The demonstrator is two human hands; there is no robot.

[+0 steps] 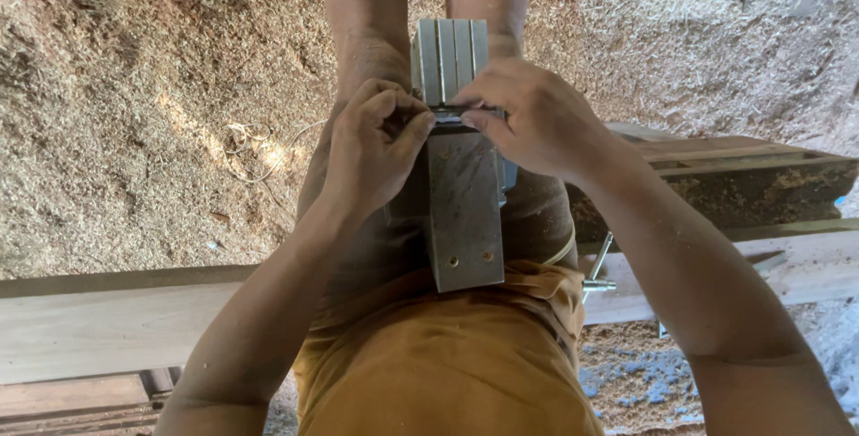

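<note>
A grey metal tool with a flat plate and a ribbed top block lies along my lap, between my thighs. My left hand pinches a narrow dark part at the middle of the tool, thumb and fingers closed on it. My right hand grips the same dark part from the other side, fingertips meeting my left thumb. The plate's near end shows two small holes and rests against my orange shirt.
Sawdust covers the ground all around. A long wooden plank runs under me left to right. A dark wooden frame lies at the right. A small metal wrench-like piece sits by my right hip.
</note>
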